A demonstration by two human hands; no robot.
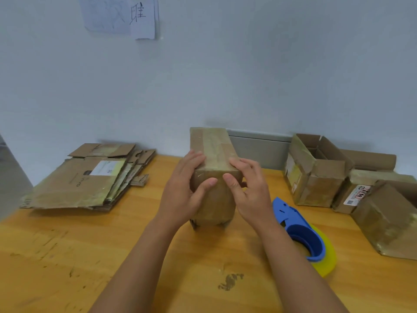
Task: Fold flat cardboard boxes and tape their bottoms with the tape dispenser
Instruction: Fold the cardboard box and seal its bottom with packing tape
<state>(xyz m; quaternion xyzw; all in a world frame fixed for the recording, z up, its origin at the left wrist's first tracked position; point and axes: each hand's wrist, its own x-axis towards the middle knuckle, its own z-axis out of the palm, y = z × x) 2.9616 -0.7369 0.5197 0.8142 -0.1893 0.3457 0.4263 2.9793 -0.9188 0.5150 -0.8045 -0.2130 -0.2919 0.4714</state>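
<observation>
Brown tape already runs along the upturned box (212, 163) bottom — left hand (187, 188) and right hand (246, 188) press it flat with relaxed fingers, tape dispenser (302, 233) parked beside.

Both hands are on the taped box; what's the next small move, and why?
Probably set the box aside with the finished boxes on the right. Tape already runs along its upturned face, and the left hand and right hand press it at the near edge, while the tape dispenser lies on the table.
</observation>
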